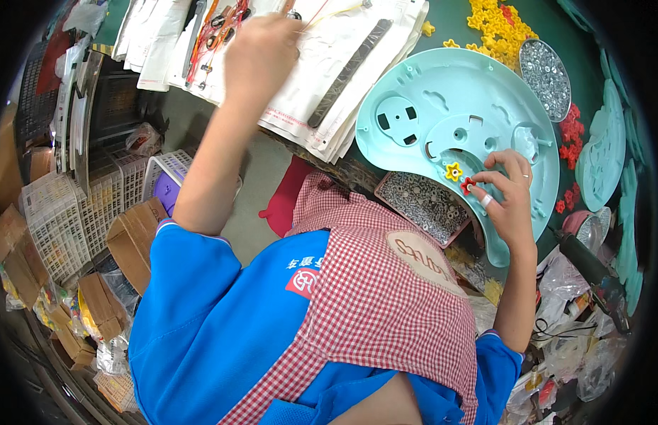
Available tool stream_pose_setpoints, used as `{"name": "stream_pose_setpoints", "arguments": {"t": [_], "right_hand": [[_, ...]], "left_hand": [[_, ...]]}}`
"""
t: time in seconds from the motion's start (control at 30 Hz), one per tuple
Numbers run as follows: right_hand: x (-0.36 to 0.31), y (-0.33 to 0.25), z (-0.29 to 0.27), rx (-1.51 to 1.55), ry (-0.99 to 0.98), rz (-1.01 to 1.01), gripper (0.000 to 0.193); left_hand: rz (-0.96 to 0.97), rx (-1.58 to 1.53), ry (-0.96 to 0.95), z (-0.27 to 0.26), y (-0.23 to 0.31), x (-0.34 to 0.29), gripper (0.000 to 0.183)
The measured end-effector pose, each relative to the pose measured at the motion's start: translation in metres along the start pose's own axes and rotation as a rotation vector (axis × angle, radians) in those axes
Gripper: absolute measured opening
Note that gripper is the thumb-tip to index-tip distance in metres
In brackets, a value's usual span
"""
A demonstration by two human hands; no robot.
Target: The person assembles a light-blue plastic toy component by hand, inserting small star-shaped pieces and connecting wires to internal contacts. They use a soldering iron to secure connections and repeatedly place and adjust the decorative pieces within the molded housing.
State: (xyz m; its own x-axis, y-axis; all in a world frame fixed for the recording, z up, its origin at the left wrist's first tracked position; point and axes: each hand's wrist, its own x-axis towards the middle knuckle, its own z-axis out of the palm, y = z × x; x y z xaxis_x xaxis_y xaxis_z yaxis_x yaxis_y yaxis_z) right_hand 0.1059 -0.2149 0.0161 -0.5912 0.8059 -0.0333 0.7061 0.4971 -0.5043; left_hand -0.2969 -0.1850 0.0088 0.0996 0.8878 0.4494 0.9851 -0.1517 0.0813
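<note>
Red star piece (468, 185), seen in the head view, sits at the fingertips of the right hand (508, 195), whose thumb and forefinger pinch at it while the other fingers curl. It lies at the inner face of a turquoise plastic shell (442, 78); whether it is fully seated there cannot be told. Just left of it and slightly farther out, a yellow star piece (453, 171) rests in the same shell, which reaches out beyond the right hand.

Ahead of that hand, past the shell's edge, are an oval dish of silver screws (545, 79) and a heap of yellow stars (495, 28) on the green counter (571, 46). To its right lie red pieces (571, 138) and more turquoise shells (602, 152); nearer the body on that side is a dark power tool (591, 265). To its left, partly under the shell, is a tray of small metal parts (422, 205).

The left hand (261, 60) is blurred over stacked white bags (300, 92), beside red and orange wires (215, 35) on its left; its grip cannot be told. To its right lies a black strip (350, 71).
</note>
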Motion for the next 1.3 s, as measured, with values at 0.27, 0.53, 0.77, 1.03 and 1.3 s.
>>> {"name": "stream_pose_setpoints", "arguments": {"t": [0.27, 0.53, 0.77, 1.03, 1.3], "right_hand": [[-0.049, 0.002, -0.028, -0.216, 0.745, -0.151, 0.019], [-0.168, 0.147, -0.042, -0.173, 1.45, 0.203, 0.049], [-0.14, 0.156, -0.021, 0.438, 1.254, 0.274, 0.068], [-0.133, 0.112, -0.014, 0.659, 1.311, 0.127, 0.071], [-0.137, 0.089, -0.01, 0.665, 1.219, 0.205, 0.072]], "left_hand": [[-0.398, 0.03, -0.158, 0.041, -0.065, 0.032, 0.025], [-0.366, -1.177, 0.411, -0.083, -0.039, 0.094, 0.012], [-0.479, -1.04, 0.01, -0.053, -0.023, 0.091, 0.028], [-0.006, 0.057, 0.175, -0.033, -0.034, 0.065, 0.027], [-0.317, -0.159, -0.294, 0.002, 0.001, 0.014, 0.017]]}}
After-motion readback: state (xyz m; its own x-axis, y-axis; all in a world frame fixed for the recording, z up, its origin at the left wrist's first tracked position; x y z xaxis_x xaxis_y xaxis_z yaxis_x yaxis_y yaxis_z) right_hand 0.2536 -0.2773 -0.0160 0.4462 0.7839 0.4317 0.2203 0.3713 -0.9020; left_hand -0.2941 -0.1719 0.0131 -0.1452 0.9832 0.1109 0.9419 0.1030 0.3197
